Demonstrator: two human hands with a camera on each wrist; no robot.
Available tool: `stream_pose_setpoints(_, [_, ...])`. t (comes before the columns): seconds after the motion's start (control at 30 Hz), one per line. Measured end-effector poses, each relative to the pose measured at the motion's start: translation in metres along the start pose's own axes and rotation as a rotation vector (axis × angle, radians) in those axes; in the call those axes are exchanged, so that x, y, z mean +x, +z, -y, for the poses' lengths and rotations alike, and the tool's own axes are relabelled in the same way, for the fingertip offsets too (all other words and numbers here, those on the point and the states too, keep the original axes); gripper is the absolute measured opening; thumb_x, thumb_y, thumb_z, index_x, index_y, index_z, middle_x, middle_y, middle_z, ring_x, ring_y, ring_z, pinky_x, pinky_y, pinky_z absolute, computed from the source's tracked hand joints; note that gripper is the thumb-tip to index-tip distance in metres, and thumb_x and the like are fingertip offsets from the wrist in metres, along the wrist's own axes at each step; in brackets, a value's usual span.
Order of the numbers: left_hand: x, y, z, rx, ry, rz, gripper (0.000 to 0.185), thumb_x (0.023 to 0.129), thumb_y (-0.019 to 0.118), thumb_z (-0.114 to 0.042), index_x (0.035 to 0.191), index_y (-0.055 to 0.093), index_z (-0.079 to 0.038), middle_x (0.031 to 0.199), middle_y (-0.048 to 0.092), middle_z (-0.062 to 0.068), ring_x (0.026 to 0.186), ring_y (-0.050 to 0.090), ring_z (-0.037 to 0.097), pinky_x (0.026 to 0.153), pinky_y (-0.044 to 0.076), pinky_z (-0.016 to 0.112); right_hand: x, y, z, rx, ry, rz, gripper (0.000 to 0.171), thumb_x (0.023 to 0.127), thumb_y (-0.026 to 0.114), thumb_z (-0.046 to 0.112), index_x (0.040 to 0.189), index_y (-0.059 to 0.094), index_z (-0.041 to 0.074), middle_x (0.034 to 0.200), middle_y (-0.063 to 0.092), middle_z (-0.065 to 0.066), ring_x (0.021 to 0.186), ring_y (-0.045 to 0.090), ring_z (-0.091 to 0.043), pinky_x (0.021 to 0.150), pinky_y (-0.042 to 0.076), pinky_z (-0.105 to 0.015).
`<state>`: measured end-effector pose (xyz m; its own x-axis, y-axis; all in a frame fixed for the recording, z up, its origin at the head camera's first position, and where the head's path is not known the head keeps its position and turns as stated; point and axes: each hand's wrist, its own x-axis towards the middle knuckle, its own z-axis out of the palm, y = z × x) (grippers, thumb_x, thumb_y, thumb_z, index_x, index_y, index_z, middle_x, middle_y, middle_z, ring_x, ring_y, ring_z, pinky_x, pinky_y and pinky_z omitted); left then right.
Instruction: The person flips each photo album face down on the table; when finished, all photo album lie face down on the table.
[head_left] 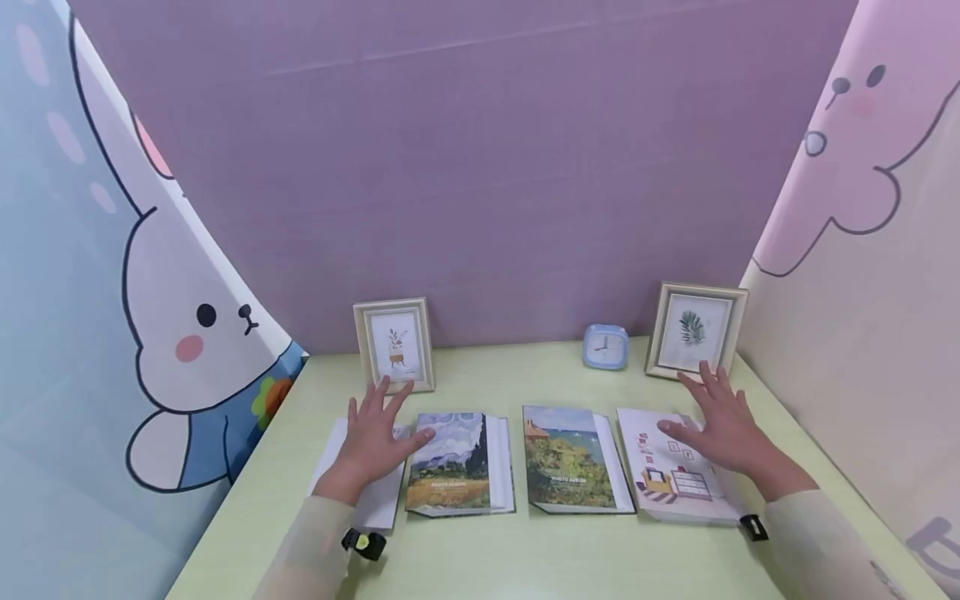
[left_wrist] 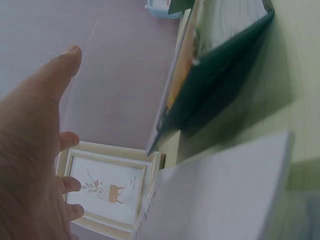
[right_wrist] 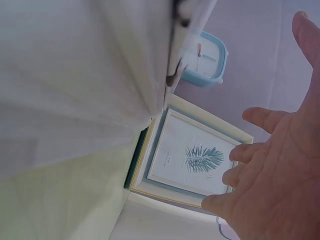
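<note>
I judged that the pale book on the left and the picture book on the right would be light and fairly stiff, with smooth covers that might slip, so their long edges seemed the best hold, thumb on one side and fingers on the other. The left album and right album looked thicker and heavier, apt to flop open unless gripped cover and pages together. My left hand hung over the pale book and my right hand over the picture book, fingers spread and loose, grasping nothing and apart from the covers. Both albums lay inward of my thumbs, between those two books on the table, while the left frame and right frame stood beyond my fingertips.
</note>
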<state>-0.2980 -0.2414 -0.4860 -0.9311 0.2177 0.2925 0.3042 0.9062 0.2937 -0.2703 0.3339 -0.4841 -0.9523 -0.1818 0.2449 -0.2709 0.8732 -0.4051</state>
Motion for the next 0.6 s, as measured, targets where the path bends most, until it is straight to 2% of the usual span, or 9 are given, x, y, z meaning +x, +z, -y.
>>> stream_pose_setpoints(0.23, [0.000,0.005,-0.009,-0.070,0.055,-0.048,0.092,0.092,0.066,-0.069,0.164,0.037,-0.021,0.169,0.023,0.024,0.153,0.024,0.048,0.122,0.006,0.074,-0.010,0.001,0.002,0.010,-0.012,-0.011,0.097,0.095,0.069,0.059,0.162,0.030,0.001,0.171,-0.003,-0.028,0.155,-0.014,-0.049,0.119,-0.013,-0.072])
stream_pose_setpoints(0.4, [0.000,0.007,-0.018,-0.133,0.070,-0.051,0.088,0.094,0.068,-0.065,0.163,0.039,-0.018,0.169,0.025,0.022,0.151,0.029,0.048,0.123,0.004,0.071,-0.018,0.002,0.002,0.008,-0.028,-0.018,0.099,0.095,0.070,0.058,0.164,0.026,0.003,0.172,-0.001,-0.027,0.156,-0.013,-0.046,0.119,-0.013,-0.071])
stream_pose_setpoints(0.6, [0.002,0.013,-0.035,-0.225,0.085,-0.047,0.082,0.096,0.069,-0.058,0.161,0.041,-0.019,0.170,0.023,0.018,0.151,0.028,0.049,0.123,0.010,0.070,-0.028,-0.001,0.007,0.031,-0.049,-0.048,0.094,0.095,0.073,0.051,0.161,0.032,-0.001,0.171,0.005,-0.030,0.157,-0.008,-0.048,0.120,-0.009,-0.073])
